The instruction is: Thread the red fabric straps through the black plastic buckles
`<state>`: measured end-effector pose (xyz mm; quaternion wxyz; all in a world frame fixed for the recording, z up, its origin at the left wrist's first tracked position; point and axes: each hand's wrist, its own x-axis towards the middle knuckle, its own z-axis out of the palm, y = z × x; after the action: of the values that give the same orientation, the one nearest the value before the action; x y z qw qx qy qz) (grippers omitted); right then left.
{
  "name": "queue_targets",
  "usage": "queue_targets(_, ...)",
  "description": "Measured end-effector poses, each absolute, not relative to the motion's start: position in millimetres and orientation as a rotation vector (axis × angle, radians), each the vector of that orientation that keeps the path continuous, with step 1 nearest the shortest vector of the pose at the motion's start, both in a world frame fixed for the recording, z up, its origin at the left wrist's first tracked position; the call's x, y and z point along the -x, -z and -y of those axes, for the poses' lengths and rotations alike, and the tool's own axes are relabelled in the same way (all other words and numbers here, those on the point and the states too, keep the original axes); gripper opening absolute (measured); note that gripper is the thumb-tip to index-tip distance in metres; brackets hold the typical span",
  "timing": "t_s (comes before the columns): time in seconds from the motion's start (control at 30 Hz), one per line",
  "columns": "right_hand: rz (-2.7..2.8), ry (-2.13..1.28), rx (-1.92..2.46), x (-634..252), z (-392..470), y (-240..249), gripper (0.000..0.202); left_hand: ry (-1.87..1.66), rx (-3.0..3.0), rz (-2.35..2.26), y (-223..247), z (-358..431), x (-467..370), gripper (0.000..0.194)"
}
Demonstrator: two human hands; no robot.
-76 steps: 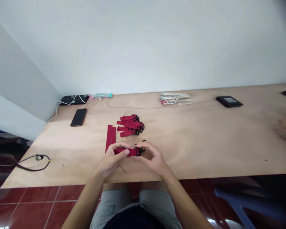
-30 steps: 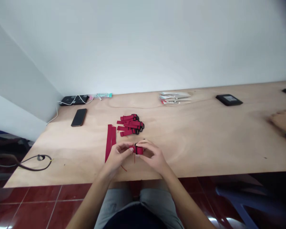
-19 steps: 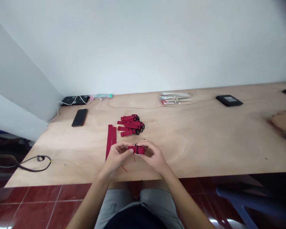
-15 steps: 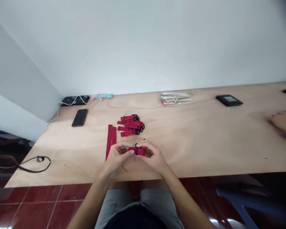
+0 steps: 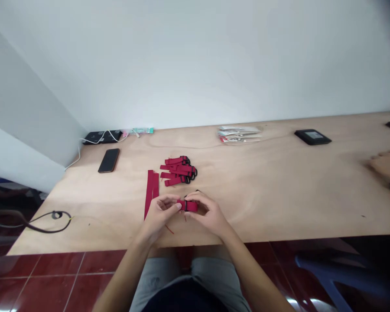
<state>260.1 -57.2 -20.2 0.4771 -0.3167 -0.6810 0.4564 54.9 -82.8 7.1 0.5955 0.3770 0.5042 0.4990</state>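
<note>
Between my hands is a short red webbing strap (image 5: 193,206) threaded through a black buckle (image 5: 186,205). My left hand (image 5: 160,211) pinches the strap's left end between thumb and fingers. On the other side my right hand (image 5: 206,209) grips the looped part beside the buckle, its fingers curled over the top. A few loose red threads hang below. Just beyond the hands lies a pile of red straps with black buckles (image 5: 178,170). Flat red strips of webbing (image 5: 148,190) lie beside my left hand, partly covered by it.
A phone (image 5: 108,160) and black boxes with a white cable (image 5: 102,137) lie at the left. Plastic packets (image 5: 239,134) and a black device (image 5: 312,136) sit toward the wall. Another person's hand (image 5: 387,167) rests at the right edge. A black cable (image 5: 48,231) loops over the left corner.
The strap's left end and the buckle have shifted very slightly in my fingers. Both hands stay in nearly the same place, and the pile is unchanged.
</note>
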Motion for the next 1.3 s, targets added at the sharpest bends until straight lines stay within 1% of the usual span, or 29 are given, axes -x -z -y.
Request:
queue_targets(0.1, 1.657, -1.083, 0.775, -260.4, 57.3, 20.7, 0.029, -1.186, -0.873, -1.187, -7.2, 82.6, -56.9, 0.044)
queue_targets(0.3, 1.684, -1.073, 0.76, -260.4, 57.5, 19.8, 0.026, -1.2, -0.891, -1.226, -11.1, 84.4, -62.0, 0.036)
queue_targets(0.57, 1.654, -1.04, 0.765, -260.4, 57.2, 22.4, 0.026, -1.228, -0.902, -1.245, -9.5, 83.5, -65.3, 0.038)
queue_targets(0.73, 1.688, -1.04, 0.777, -260.7, 57.1, 22.2, 0.021, -1.272, -0.964, -1.328, -8.7, 89.1, -73.7, 0.028)
queue_targets(0.83, 1.701, -1.049, 0.768, -260.9, 57.1, 21.3, 0.018, -1.251, -0.985, -1.328, -10.6, 92.6, -77.0, 0.026)
queue_targets(1.13, 1.675, -1.028, 0.811, -260.6, 55.1, 20.9, 0.019, -1.213, -1.062, -1.238, -9.0, 90.7, -69.9, 0.028)
queue_targets(1.3, 1.631, -1.107, 0.8, -261.9, 53.6, 19.3, 0.026, -1.126, -1.345, -1.226, -12.8, 91.8, -62.8, 0.043)
